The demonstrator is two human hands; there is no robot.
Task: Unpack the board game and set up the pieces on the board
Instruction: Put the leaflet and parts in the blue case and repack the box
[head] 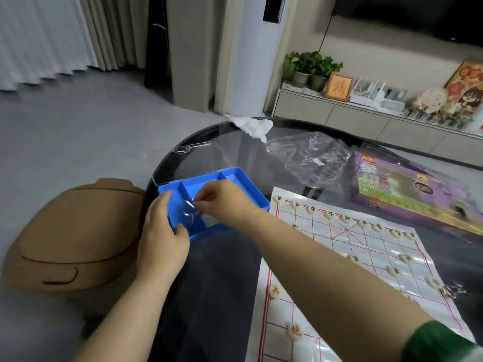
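the blue tray (257, 202) sits at the left edge of the glass worktop (217, 283), just beside the xiangqi board sheet (326, 273). the left hand (162, 231) grips the tray's near-left end. the right hand (222, 202) pinches a clear plastic wrapper (188, 209) inside it. the wrapper looks limp, slick and very light, so a fingertip pinch on a fold suits it. the tray seems stiff, light and apt to slide unless steadied.

We cannot read the marks on the far-row pieces (329, 215). The board (379, 246) and the purple box (407, 202) are cut off by picture edges.
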